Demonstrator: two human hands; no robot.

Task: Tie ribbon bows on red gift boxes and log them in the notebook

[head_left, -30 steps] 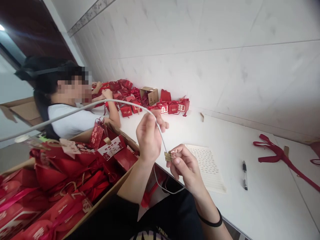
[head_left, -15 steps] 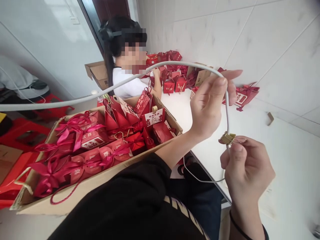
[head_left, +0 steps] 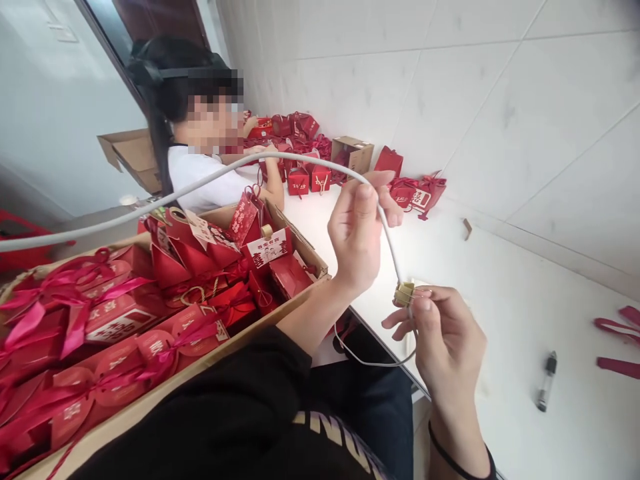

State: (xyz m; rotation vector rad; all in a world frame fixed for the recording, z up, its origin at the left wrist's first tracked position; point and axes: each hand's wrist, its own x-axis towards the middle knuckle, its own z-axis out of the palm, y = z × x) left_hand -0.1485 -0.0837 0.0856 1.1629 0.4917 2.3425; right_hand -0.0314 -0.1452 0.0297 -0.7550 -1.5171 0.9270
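Observation:
A grey-white cable [head_left: 290, 156] arches across the view from the left edge and bends down through my left hand [head_left: 357, 243]. Thumb and fingers of that hand pinch it. Lower down, a gold binder clip [head_left: 404, 293] sits on the cable. My right hand [head_left: 447, 343] pinches the clip's wire handles between thumb and forefinger, with the other fingers curled behind. Below the clip a thinner stretch of cable [head_left: 370, 363] loops under the right hand and back up at the table edge.
To my left a cardboard box [head_left: 320, 273] holds several red gift boxes [head_left: 120, 313] with ribbons. Beyond it a person in white [head_left: 195, 177] handles red boxes on the white table [head_left: 505, 313]. A pen [head_left: 547, 380] and red ribbons [head_left: 617, 367] lie on the right.
The view has swung right, so both hands and the cardboard box appear farther left. The pen and ribbons have come into view. Both hands keep their grip on the cable and clip.

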